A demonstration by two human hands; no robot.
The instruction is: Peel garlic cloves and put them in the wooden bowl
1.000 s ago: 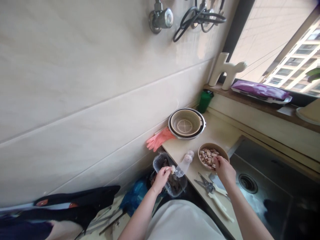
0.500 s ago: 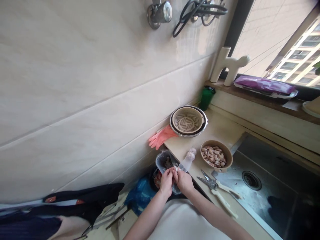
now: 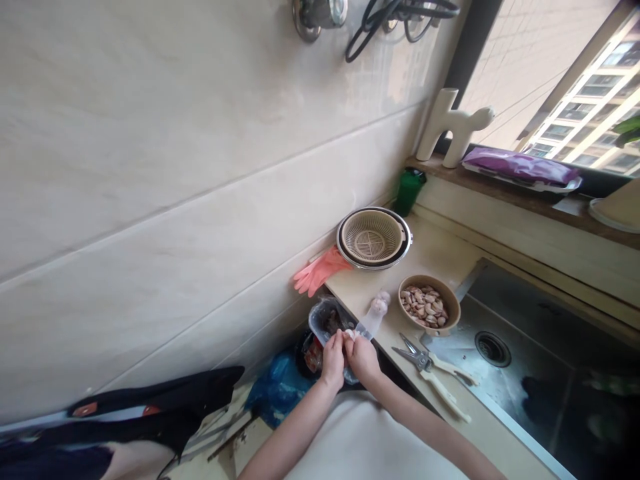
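My left hand point(image 3: 333, 357) and my right hand point(image 3: 362, 360) meet in front of me, fingertips pinched together. Between them is a small whitish piece that looks like garlic point(image 3: 351, 333), mostly covered by the fingers. Below and behind the hands, a bin with a clear liner point(image 3: 318, 312) holds dark scraps. A translucent bag point(image 3: 371, 323) with pale bulbs at its far end lies on the counter just beyond my right hand. To the right stands a tan bowl point(image 3: 454, 297) filled with garlic cloves point(image 3: 424, 307). Kitchen shears point(image 3: 423, 361) with cream handles lie spread open nearby.
A beige colander point(image 3: 373, 237) sits in a metal-rimmed vessel by the wall, beside pink rubber gloves point(image 3: 321, 268). A green container point(image 3: 410, 192) stands in the corner. At right is a steel sink point(image 3: 467, 343). On the floor side lies a blue plastic bag point(image 3: 281, 387).
The camera view has shifted slightly, so everything sits a little higher and further left. Both hands stay together at the small whitish piece, with only slight finger movement.
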